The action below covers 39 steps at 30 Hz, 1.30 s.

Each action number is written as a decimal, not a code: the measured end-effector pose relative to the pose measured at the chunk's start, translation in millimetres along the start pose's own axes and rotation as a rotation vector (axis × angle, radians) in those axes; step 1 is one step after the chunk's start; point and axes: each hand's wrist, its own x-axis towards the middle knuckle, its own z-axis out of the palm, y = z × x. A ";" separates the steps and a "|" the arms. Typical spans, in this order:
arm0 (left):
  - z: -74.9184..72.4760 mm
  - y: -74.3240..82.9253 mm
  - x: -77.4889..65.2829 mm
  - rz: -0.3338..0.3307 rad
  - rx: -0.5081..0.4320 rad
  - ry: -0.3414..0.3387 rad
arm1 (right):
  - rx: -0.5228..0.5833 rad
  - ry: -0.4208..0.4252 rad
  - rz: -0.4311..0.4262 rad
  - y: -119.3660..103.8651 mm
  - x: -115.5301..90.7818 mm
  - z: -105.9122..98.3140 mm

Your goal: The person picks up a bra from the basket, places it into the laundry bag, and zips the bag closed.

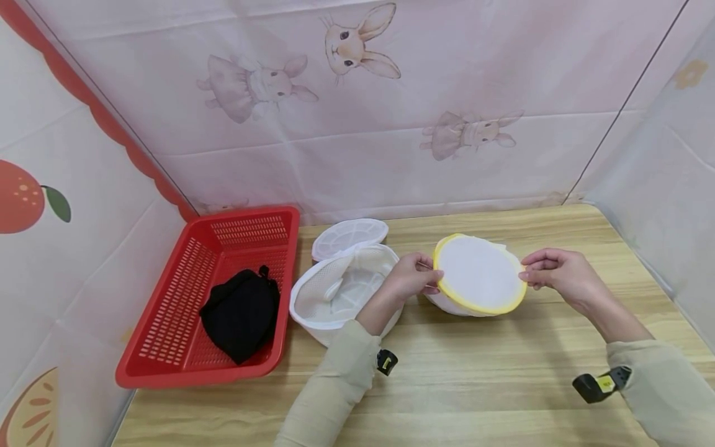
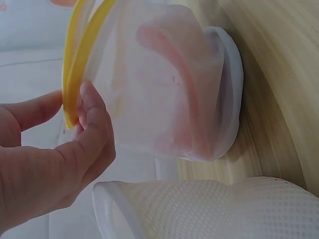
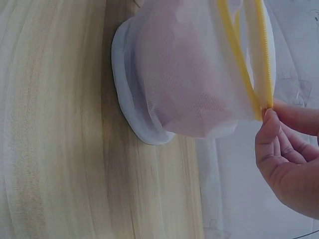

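Note:
A white mesh laundry bag [image 1: 479, 273] with a yellow zipper rim stands on the table, its lid lying over the top. My left hand [image 1: 410, 273] pinches the yellow rim on the left side. On the opposite side, the thumb and fingers of my right hand [image 1: 561, 273] pinch the rim at the zipper's end. Through the sheer mesh [image 2: 134, 94] something pink shows inside. The right wrist view shows a gap between the two zipper edges [image 3: 238, 55]. Beside my left forearm sits a second white mesh bag [image 1: 313, 298], unzipped, with its lid [image 1: 350, 238] folded back.
At the left stands a red plastic basket [image 1: 195, 379] with slotted walls, holding a black cloth item [image 1: 242, 313]. The wooden table [image 1: 475, 391] meets a printed fabric wall [image 1: 357, 167] at the back, with more fabric walls left and right.

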 end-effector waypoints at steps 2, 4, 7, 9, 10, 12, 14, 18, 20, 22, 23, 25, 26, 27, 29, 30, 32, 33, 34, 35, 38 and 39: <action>0.2 0.1 -0.7 -0.007 0.034 -0.001 | -0.010 -0.028 0.012 0.0 0.6 0.1; 0.5 0.2 -1.9 -0.015 0.072 -0.001 | -0.011 -0.058 0.026 0.0 1.2 0.3; 1.0 0.2 -3.5 -0.030 0.102 -0.001 | -0.004 -0.083 0.047 -0.1 2.0 0.9; 0.8 -0.3 -4.3 -0.030 0.113 -0.008 | 0.002 -0.083 0.055 -0.2 2.6 1.4; 0.7 -0.6 -4.6 -0.029 0.117 -0.012 | 0.004 -0.079 0.059 -0.2 3.1 1.7; 0.3 -1.5 -5.0 -0.021 0.124 -0.023 | -0.001 -0.074 0.062 -0.3 4.3 2.3; 0.0 -2.9 -5.0 -0.011 0.121 -0.032 | -0.015 -0.072 0.064 -0.3 5.6 2.8; -0.4 -5.5 -4.6 -0.008 0.123 -0.045 | -0.059 -0.066 0.072 -1.1 8.3 4.2; -0.3 -6.2 -4.6 -0.010 0.129 -0.050 | -0.070 -0.064 0.073 -1.8 9.4 5.1; 0.0 -6.7 -4.5 -0.013 0.141 -0.057 | -0.077 -0.063 0.069 -2.0 10.4 6.2; 0.1 -6.9 -4.8 -0.012 0.158 -0.062 | -0.080 -0.064 0.067 -2.1 10.9 6.9; 0.2 -7.2 -4.9 -0.011 0.189 -0.072 | -0.082 -0.066 0.066 -2.8 11.7 7.9; 0.3 -7.3 -5.1 -0.010 0.205 -0.077 | -0.087 -0.066 0.069 -3.3 12.0 8.4; 0.1 -7.5 -5.1 -0.009 0.223 -0.082 | -0.095 -0.069 0.070 -3.7 12.5 8.7; -0.2 -7.6 -5.4 -0.004 0.254 -0.091 | -0.109 -0.075 0.072 -5.1 13.0 9.5; -0.4 -7.3 -5.6 -0.005 0.255 -0.095 | -0.116 -0.076 0.074 -5.9 13.2 9.9; -0.6 -6.9 -6.0 0.000 0.269 -0.096 | -0.129 -0.078 0.069 -7.1 13.1 11.0; -0.8 -6.4 -6.3 0.003 0.276 -0.094 | -0.134 -0.077 0.067 -7.6 13.1 11.6; -1.0 -5.8 -6.5 0.007 0.285 -0.089 | -0.138 -0.078 0.065 -8.1 12.8 12.1; -1.2 -4.8 -6.8 0.010 0.288 -0.081 | -0.141 -0.077 0.063 -8.8 12.3 12.6; -1.9 -1.1 -6.4 0.037 0.317 -0.042 | -0.147 -0.079 0.057 -10.5 11.3 13.8; -2.0 0.6 -6.0 0.047 0.327 -0.022 | -0.149 -0.079 0.057 -11.4 10.8 14.0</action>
